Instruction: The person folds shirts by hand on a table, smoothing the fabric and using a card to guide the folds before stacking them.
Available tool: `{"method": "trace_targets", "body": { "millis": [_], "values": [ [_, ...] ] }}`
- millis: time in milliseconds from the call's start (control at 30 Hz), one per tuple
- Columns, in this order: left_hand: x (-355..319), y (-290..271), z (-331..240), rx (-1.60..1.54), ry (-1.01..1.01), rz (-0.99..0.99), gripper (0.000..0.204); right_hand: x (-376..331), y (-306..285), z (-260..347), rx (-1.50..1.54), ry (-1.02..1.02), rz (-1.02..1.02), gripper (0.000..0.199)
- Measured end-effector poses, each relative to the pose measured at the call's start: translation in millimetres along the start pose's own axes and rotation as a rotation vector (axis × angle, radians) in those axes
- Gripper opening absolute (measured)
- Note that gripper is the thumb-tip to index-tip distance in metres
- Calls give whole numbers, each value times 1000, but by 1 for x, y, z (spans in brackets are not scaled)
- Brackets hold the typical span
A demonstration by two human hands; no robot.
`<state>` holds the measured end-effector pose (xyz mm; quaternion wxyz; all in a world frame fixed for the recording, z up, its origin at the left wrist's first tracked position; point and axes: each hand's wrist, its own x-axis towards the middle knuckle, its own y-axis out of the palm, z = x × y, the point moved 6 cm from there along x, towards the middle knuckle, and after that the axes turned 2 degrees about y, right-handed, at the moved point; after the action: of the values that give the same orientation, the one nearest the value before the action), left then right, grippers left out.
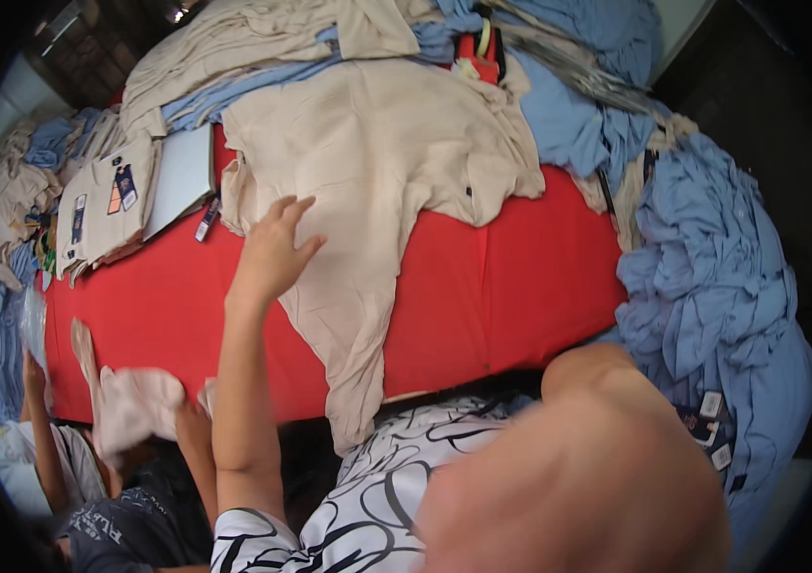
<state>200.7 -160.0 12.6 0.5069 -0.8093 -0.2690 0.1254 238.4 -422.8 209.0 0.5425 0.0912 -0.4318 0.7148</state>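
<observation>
1. The left hand [272, 250] lies flat and open on the beige garment [377, 181], fingers spread and holding nothing; pressing like this seems meant to pin the cloth while it is smoothed.
2. The beige garment is spread across the red counter [511, 286], its body toward the far side and one long part trailing over the near edge, likely so that it lies flat for handling.
3. The right hand is not visible; a large blurred shape at lower right hides that side, so its state cannot be told.
4. Bare red counter lies open on both sides of the garment, giving room to slide it left or right.
5. The far edge is crowded by a heap of beige and blue clothes [263, 48]; a blue pile [721, 286] hems in the right end.
6. At the left end sit folded, tagged garments [100, 205] beside a grey flat board [179, 177].
7. Another person's hands [191, 411] work a pale cloth [134, 406] at the near left edge.
</observation>
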Motion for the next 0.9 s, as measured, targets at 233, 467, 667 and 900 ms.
{"method": "trace_targets", "body": {
  "millis": [233, 467, 667, 900],
  "values": [
    [-62, 37, 21, 116, -173, -124, 41, 4, 23, -17, -50, -61, -121, 28],
    [-113, 71, 57, 200, -376, -225, 40, -152, -81, -235, -677, 1158, -183, 42],
    [-123, 48, 71, -704, -386, -594, 24, -282, -88, -284, -513, 1107, -495, 37],
    [-208, -8, 42, 72, -289, -85, 33, -359, -110, -135, -787, 1295, -378, 26]
  ]
}}
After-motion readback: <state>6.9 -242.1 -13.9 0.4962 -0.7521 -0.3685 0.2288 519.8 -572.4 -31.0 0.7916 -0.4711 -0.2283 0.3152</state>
